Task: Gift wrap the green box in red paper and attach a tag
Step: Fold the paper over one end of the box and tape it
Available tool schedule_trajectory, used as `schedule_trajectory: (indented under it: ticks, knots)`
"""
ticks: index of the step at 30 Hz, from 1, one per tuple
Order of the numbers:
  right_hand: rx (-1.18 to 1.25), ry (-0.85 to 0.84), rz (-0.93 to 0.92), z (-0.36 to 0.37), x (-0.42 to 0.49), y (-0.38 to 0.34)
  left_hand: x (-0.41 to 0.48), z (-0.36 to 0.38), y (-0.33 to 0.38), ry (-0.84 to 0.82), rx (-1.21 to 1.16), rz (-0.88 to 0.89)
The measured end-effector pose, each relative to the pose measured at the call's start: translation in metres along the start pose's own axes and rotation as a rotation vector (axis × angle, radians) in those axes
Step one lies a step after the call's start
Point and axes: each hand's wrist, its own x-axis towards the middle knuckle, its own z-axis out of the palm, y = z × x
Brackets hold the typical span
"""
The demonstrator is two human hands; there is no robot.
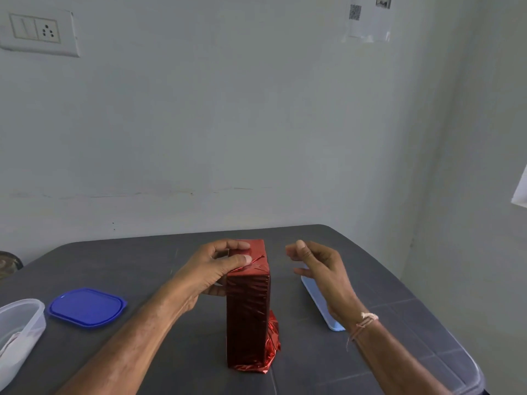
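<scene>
Currently, the left hand [212, 270] is gripping the upper end of the wrapped box [247, 315]. Its thumb is pressing on the folded flap on the top face, and its fingers are curling over the far top edge. The box is standing upright on its short end near the middle of the table [142, 266]. The red paper [272, 340] is covering every visible face. At the lower end it is bunching out in a crumpled wad to the right of the base, and a further creased edge is showing under the front.

The right hand [319, 266] is hovering just to the right of the box top, clear of it. Its fingers are lying loosely curled, with nothing visible in them. A thread band [363, 323] is circling that wrist.

A light blue lid [320, 305] is lying flat on the table beneath the right hand. A dark blue lid [87, 307] is lying to the left of the box, well apart from it. A clear tub [21, 332] is sitting at the left edge. A switch plate [40, 32] is showing on the wall.
</scene>
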Motion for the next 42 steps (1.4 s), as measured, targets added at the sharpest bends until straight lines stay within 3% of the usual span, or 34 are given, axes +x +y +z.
schedule_trajectory:
  ticks: [5, 9, 22, 31, 42]
  knots:
    - [-0.356, 0.27, 0.192, -0.058, 0.012, 0.029, 0.001, -0.001, 0.0, -0.008, 0.01, 0.01]
    - [-0.578, 0.255, 0.444, -0.099, 0.014, 0.058, 0.003, 0.0, -0.004, -0.019, 0.01, 0.013]
    - [-0.354, 0.055, 0.724, -0.105, 0.027, 0.05, 0.003, -0.002, -0.006, -0.032, 0.005, 0.019]
    - [-0.103, 0.16, 0.694, -0.102, 0.01, 0.056, 0.004, -0.004, -0.009, -0.031, 0.015, 0.015]
    - [-0.047, 0.261, 0.627, -0.099, -0.014, 0.072, 0.005, -0.004, -0.009, -0.033, 0.01, 0.004]
